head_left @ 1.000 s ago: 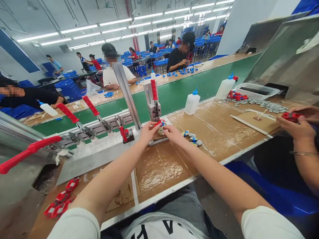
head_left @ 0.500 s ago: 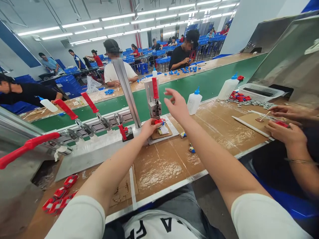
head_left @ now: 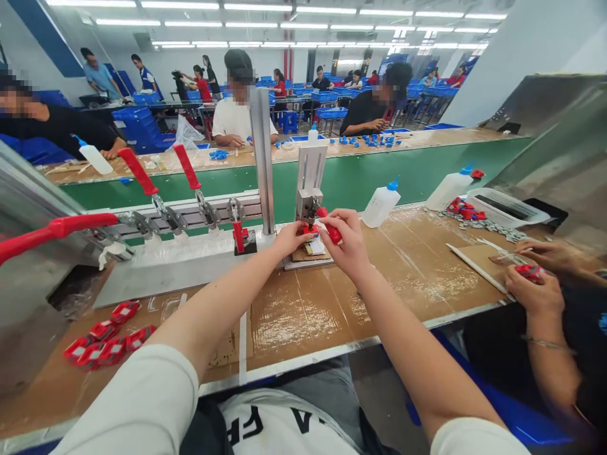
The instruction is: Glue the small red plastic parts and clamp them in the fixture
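Note:
My right hand [head_left: 349,245] is closed around the red handle [head_left: 334,234] of a toggle clamp, which is now pulled down and forward. The clamp's metal body [head_left: 309,203] is fixed to an upright bracket. Beneath its tip sits a small red part [head_left: 310,230] with some blue on it. My left hand [head_left: 291,239] pinches this red part from the left and steadies it. Below the part lie a white and yellowish piece [head_left: 315,247] and a brown pad on a metal base plate [head_left: 298,265]. My right fingers partly cover the clamp and handle.
Several red-handled clamps [head_left: 137,170] line a rail at left, beside a metal post [head_left: 262,158]. Red parts [head_left: 102,338] lie front left. White bottles [head_left: 382,203] stand at the back right. A co-worker's hands [head_left: 535,278] hold a red part at right.
My right hand has come down from the air onto the clamp handle, and the handle has swung from upright to lowered. My left hand stays at the red part. The view has shifted slightly.

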### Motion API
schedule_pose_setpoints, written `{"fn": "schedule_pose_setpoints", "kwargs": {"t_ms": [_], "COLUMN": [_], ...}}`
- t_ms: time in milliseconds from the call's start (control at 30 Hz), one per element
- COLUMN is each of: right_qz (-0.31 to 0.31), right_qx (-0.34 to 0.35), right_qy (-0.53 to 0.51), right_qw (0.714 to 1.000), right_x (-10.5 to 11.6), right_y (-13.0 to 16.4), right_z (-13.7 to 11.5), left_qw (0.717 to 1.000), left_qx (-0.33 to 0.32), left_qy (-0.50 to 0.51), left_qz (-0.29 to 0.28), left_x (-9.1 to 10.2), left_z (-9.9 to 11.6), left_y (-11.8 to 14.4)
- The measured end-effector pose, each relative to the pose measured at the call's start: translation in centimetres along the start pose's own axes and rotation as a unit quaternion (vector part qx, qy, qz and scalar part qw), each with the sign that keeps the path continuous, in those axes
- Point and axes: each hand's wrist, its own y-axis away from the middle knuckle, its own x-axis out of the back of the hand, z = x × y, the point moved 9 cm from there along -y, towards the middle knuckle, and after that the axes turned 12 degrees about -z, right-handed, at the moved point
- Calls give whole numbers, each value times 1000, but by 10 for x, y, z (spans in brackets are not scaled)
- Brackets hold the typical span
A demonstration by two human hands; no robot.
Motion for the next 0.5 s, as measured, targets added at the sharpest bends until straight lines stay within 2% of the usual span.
{"fn": "schedule_pose_setpoints", "kwargs": {"t_ms": [133, 367, 500], "right_qz": [13, -48, -87], "right_qx": [-42, -73, -165], "right_qy": [6, 2, -5], "right_qw": [999, 996, 982], "right_x": [-7, -17, -16], "right_y": [26, 23, 22], "right_z": [11, 6, 12], "left_qw": [1000, 999, 999], "left_qx": [0, 13, 12], "left_qy": [0, -35, -38], "left_qz": [-6, 15, 14], "left_x": [0, 0, -2], "left_z": [3, 1, -1], "left_y": [3, 5, 5]}}
